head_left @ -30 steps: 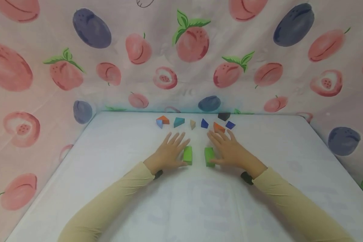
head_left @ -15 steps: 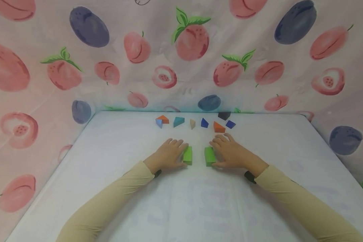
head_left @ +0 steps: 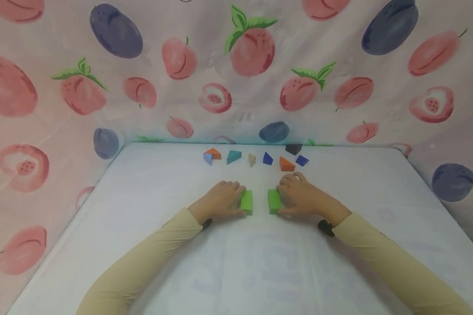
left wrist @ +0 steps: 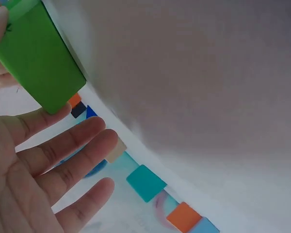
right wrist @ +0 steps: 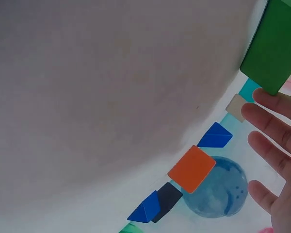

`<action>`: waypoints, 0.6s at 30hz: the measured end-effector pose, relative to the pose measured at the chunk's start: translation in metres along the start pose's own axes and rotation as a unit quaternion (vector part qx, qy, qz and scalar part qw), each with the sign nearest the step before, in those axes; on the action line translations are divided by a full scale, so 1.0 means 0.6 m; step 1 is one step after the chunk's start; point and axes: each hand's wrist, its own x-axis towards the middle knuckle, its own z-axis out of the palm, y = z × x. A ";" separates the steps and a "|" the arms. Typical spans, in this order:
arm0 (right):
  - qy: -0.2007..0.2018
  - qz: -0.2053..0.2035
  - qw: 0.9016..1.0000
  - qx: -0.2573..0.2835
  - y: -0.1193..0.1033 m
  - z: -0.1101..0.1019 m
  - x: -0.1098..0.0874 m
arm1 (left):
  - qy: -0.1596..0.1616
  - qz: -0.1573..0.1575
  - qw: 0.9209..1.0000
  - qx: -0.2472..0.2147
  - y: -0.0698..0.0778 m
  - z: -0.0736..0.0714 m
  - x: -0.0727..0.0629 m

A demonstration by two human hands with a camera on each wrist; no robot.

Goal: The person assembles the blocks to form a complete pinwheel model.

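Left hand: The left hand [head_left: 220,200] is pinching a bright green rectangular block [head_left: 247,202] between thumb and index finger.
Right hand: The right hand [head_left: 302,197] is pinching a matching green rectangular block [head_left: 274,201] likewise.
Green blocks: Both are sitting mid-worktop [head_left: 260,267], a gap separating them.
Far side: Small angular blocks [head_left: 234,157] are lying in a loose row, left to right orange, light blue, teal, beige, dark blue, orange, black, dark blue.

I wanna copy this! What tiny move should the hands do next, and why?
Maybe slide the left green block and right green block together, because the left hand and right hand each hold one, and a gap of white table shows between the blocks.
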 end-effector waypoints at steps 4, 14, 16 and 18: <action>0.003 0.009 1.000 0.004 0.003 -0.002 0.008 | -0.007 0.007 1.000 -0.004 0.008 0.000 0.000; -0.004 0.028 1.000 0.007 0.010 -0.001 0.038 | -0.002 0.033 0.999 0.011 0.029 0.002 0.001; 0.002 0.025 1.000 0.010 0.010 -0.001 0.042 | -0.001 0.038 0.999 0.017 0.032 0.003 0.002; 0.009 0.020 1.000 0.013 0.009 -0.001 0.047 | -0.001 0.041 0.999 0.017 0.036 0.003 0.001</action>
